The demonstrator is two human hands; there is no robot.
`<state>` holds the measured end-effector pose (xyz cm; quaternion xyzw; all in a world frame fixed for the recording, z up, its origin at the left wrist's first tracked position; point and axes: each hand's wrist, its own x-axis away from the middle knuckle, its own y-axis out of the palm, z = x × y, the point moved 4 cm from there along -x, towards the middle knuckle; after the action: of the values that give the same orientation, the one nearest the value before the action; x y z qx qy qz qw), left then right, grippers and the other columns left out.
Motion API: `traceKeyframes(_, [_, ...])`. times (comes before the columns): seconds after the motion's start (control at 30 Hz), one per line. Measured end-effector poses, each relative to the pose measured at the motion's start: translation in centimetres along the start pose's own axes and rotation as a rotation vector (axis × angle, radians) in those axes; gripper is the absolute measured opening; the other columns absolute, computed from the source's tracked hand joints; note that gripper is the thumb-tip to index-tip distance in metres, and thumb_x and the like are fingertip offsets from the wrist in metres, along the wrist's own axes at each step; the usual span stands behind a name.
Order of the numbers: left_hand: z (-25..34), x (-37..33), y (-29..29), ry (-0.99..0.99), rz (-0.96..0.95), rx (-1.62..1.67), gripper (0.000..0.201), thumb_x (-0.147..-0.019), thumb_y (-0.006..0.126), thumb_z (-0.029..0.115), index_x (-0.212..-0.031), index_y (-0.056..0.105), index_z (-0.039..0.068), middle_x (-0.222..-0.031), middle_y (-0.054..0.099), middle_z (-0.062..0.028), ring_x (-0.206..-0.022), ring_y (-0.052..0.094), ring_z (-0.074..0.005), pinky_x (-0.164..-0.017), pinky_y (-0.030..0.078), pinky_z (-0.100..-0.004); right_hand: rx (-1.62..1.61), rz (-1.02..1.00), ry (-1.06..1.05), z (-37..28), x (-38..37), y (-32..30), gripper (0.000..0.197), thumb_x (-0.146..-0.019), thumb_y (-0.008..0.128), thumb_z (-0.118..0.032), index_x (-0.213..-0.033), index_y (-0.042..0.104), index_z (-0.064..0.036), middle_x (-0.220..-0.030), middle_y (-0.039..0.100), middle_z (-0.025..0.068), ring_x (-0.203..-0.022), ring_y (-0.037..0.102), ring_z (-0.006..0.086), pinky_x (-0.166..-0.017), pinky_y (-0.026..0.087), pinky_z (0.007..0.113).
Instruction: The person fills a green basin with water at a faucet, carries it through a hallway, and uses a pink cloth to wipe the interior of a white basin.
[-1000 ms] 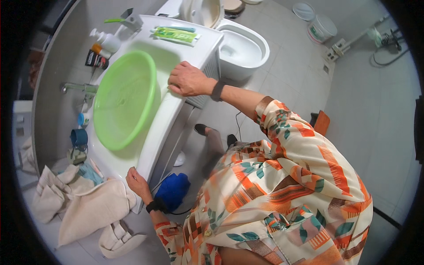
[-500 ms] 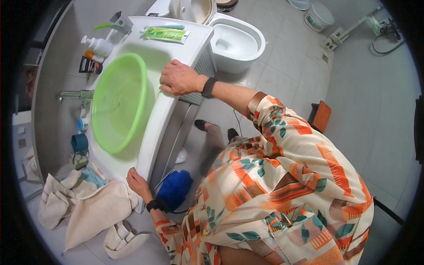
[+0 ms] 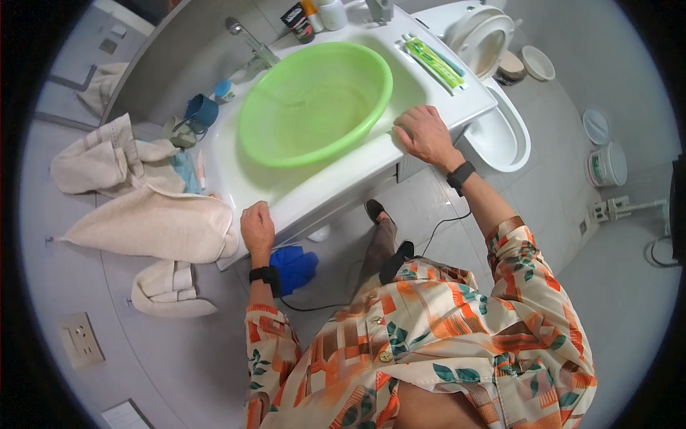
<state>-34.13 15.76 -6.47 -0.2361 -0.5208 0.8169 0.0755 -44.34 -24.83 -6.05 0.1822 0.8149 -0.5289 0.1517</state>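
Observation:
A white washbasin (image 3: 325,187) stands in front of me, with a light green plastic tub (image 3: 371,118) set inside its bowl. The tub seems to hold water, though that is hard to make out. My left hand (image 3: 257,227) is closed on the washbasin's front edge near its left corner, beside a hanging cream towel (image 3: 161,225). Farther right, my right hand (image 3: 426,136) is closed over the same edge, fingers bent on the rim. Near the right hand, a green toothpaste tube (image 3: 436,66) lies on the ledge beside a toothbrush. Both hands are apart from the tub.
Behind the tub are a metal faucet (image 3: 251,41), a black tube (image 3: 297,23) and a blue cup (image 3: 201,113). A toilet (image 3: 511,132) stands to the right, a white bucket (image 3: 606,166) beyond it. Below hangs a blue cloth bundle (image 3: 294,269); a black cable (image 3: 444,227) crosses the floor.
The view has turned, so the washbasin now lies more squarely ahead of me. Both hands stay on its front edge, and the tub keeps its place in the bowl.

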Motion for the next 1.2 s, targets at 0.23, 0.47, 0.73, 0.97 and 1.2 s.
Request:
traceKeyframes(0.23, [0.4,-0.3,0.2,-0.006,-0.027,-0.054,0.024,-0.092,0.048,0.019,-0.087,0.063,0.002,-0.083,0.062,-0.0179,-0.084,0.054,-0.0372,-0.077,0.043,-0.045,0.024,0.01,-0.006,0.2,-0.1,-0.1,0.022,-0.087,0.056,-0.026,-0.089,0.066,-0.0071,-0.092,0.062,0.0076,-0.096,0.055,0.0237,-0.095,0.036,0.037])
traceKeyframes(0.47, [0.1,-0.3,0.3,0.043,0.055,-0.023,0.022,-0.091,0.049,0.019,-0.085,0.063,0.004,-0.08,0.062,-0.0178,-0.082,0.054,-0.037,-0.075,0.042,-0.0456,0.011,0.007,-0.013,0.1,-0.3,-0.2,0.021,-0.086,0.056,-0.026,-0.089,0.066,-0.0068,-0.091,0.062,0.0082,-0.096,0.055,0.0238,-0.094,0.037,0.037])
traceKeyframes(0.73, [-0.1,-0.4,0.4,0.048,0.054,0.007,0.022,-0.091,0.05,0.02,-0.085,0.063,0.004,-0.081,0.062,-0.0175,-0.082,0.055,-0.0373,-0.075,0.043,-0.0456,0.018,0.014,0.001,0.2,-0.2,0.1,0.021,-0.086,0.056,-0.025,-0.088,0.066,-0.0066,-0.09,0.062,0.0084,-0.095,0.055,0.0242,-0.095,0.036,0.038])
traceKeyframes(0.97, [-0.1,-0.2,0.1,0.036,0.059,-0.002,0.023,-0.091,0.049,0.02,-0.085,0.063,0.003,-0.082,0.062,-0.0179,-0.082,0.055,-0.0375,-0.075,0.042,-0.0456,0.015,-0.005,-0.01,-0.1,-0.3,0.0,0.021,-0.086,0.056,-0.025,-0.088,0.066,-0.0068,-0.09,0.062,0.0083,-0.096,0.055,0.024,-0.095,0.037,0.037])
traceKeyframes(1.2, [0.8,-0.4,-0.2,0.009,0.003,-0.023,0.023,-0.091,0.049,0.02,-0.084,0.063,0.003,-0.082,0.062,-0.0169,-0.082,0.054,-0.0371,-0.075,0.042,-0.0454,0.032,0.03,-0.021,0.0,-0.1,-0.2,0.019,-0.085,0.057,-0.025,-0.088,0.066,-0.0081,-0.09,0.062,0.0075,-0.094,0.055,0.0246,-0.092,0.038,0.036])
